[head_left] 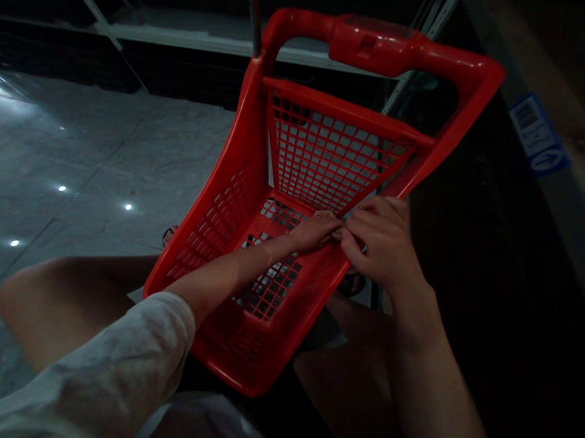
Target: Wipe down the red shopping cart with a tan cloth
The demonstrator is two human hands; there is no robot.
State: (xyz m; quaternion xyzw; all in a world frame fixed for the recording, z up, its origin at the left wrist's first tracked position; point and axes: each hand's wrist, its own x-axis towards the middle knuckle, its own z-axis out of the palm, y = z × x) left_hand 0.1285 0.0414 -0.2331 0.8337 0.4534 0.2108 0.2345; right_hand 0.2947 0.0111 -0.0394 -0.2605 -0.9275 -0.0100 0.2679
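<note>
A red plastic shopping cart, its handle at the far end, stands tilted between my bent legs. Its grid back panel slopes down toward the basket floor. My left hand reaches across the inside of the basket to the right wall, by the panel's lower right corner. Its fingers are closed there, and what they hold is hidden. My right hand curls over the right rim from outside, fingertips close to those of my left hand. A thin metal rod rises by the handle's left end.
Grey tiled floor with reflected lights spreads on the left. Behind the cart runs a pale metal shelf frame. On the right is a dark edge bearing a blue and white label; the area below it is too dark to make out.
</note>
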